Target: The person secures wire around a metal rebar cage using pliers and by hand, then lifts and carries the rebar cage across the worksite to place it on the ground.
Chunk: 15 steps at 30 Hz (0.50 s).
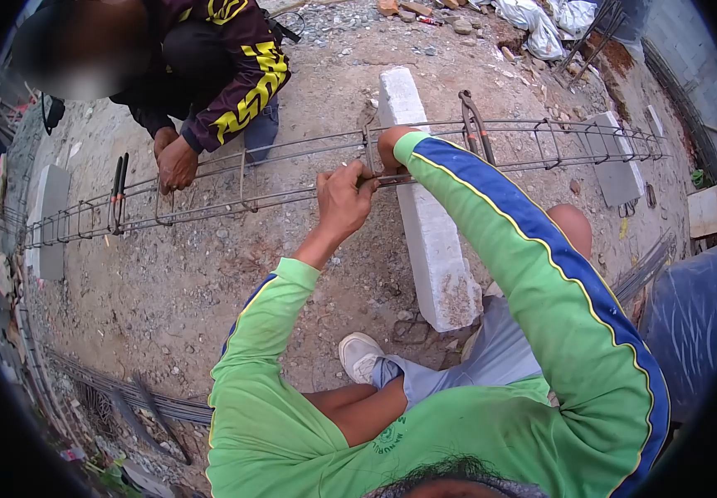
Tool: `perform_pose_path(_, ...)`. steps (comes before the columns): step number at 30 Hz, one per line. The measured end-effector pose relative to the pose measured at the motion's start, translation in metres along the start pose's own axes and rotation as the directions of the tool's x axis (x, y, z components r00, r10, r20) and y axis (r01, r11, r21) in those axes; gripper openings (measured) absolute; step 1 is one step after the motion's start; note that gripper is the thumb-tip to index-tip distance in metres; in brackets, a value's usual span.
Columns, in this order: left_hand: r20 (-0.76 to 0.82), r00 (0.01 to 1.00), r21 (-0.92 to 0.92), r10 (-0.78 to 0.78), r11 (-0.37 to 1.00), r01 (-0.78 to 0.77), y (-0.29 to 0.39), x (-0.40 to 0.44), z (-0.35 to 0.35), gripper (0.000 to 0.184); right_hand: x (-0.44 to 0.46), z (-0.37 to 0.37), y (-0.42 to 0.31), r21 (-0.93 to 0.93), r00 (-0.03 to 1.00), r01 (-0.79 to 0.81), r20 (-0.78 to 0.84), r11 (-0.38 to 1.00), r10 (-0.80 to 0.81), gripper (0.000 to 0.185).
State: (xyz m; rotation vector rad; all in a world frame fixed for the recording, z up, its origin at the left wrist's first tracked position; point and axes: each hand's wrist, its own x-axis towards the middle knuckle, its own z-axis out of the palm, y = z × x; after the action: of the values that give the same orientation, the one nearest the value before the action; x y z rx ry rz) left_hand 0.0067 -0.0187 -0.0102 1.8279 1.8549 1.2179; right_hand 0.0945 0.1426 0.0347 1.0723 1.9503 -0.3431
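Steel cage [246, 202] of long bars and square stirrups: largest item worked on, crossing left to right directly under the fingers and running far past them both ways. Co-worker [246, 91] in a dark jersey with yellow lettering: crouched beyond the cage, left of the fingers; that person's hands [178, 164] are at the cage bars. White block [435, 249]: passes beneath the cage just right of the left fingers, near end extending back toward the body. Two further blocks under the cage, left block [51, 216] and right block [612, 158], both well apart from the fingers. Pincers [479, 129]: across the cage, just right of the right hand. Black-handled tool [116, 191]: across the bars, well left of the fingers. Left hand [343, 202]: fingers narrow, closed on the cage's near bars beside a stirrup. Right hand [388, 149]: bent over the bars, next to the left fingertips; finger state cannot be told, cuff and wrist hide them.
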Motion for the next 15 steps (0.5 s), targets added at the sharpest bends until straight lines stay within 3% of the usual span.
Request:
perform_pose_path(1, 0.002, 1.0, -0.017, 0.006, 1.0, -0.006, 0.001, 0.001, 0.0, 0.015, 0.006, -0.002, 0.006, -0.004, 1.0, 0.002, -0.001, 1.0, -0.002, 0.034)
perform_pose_path(3, -0.001, 1.0, -0.037, 0.005, 0.999, -0.005, 0.001, 0.002, -0.001, 0.014, 0.015, 0.0, 0.029, 0.235, 0.991, 0.113, 0.048, 0.965, -0.127, 0.04)
perform_pose_path(5, 0.019, 0.999, -0.049, -0.029, 0.998, 0.03, 0.001, 0.002, -0.001, 0.012, -0.022, 0.003, 0.057, 0.537, 0.958, 0.241, -0.263, 0.808, -0.111, 0.046)
perform_pose_path(6, 0.018, 0.999, -0.052, -0.036, 0.998, 0.037, 0.001, 0.003, -0.002, 0.012, -0.045, 0.008, 0.065, 0.55, 0.89, 0.316, -0.453, 0.773, -0.042, 0.041)
perform_pose_path(7, 0.014, 0.999, -0.077, -0.039, 0.996, 0.04, 0.002, 0.003, -0.002, 0.012, -0.069, 0.018, 0.069, 0.437, 0.736, 0.345, -0.675, 0.831, 0.05, 0.035)
perform_pose_path(8, 0.011, 0.999, -0.103, -0.042, 0.994, 0.043, 0.002, 0.003, -0.001, 0.012, -0.09, 0.032, 0.067, 0.489, 0.586, 0.382, -0.785, 0.784, 0.204, 0.032)
perform_pose_path(10, 0.009, 0.999, -0.105, -0.052, 0.993, 0.053, 0.001, 0.003, 0.002, 0.012, -0.139, 0.057, 0.045, 0.566, 0.549, 0.374, -0.774, 0.735, 0.316, 0.029)
perform_pose_path(12, 0.012, 0.998, -0.105, -0.053, 0.993, 0.054, 0.002, 0.005, 0.002, 0.013, -0.134, 0.099, 0.026, 0.541, 0.748, 0.463, -0.663, 0.702, 0.018, 0.027)
perform_pose_path(13, 0.019, 0.997, -0.097, -0.072, 0.993, 0.074, 0.003, 0.005, 0.0, 0.013, -0.105, 0.131, 0.015, 0.528, 0.717, 0.559, -0.695, 0.639, -0.053, 0.032)
perform_pose_path(14, 0.024, 0.996, -0.087, -0.089, 0.992, 0.091, 0.005, 0.006, 0.0, 0.012, -0.09, 0.143, 0.004, 0.542, 0.782, 0.478, -0.62, 0.692, -0.054, 0.047)
perform_pose_path(15, 0.027, 0.996, -0.082, -0.082, 0.993, 0.084, 0.006, 0.006, 0.001, 0.012, -0.08, 0.149, -0.004, 0.545, 0.779, 0.481, -0.625, 0.687, -0.049, 0.047)
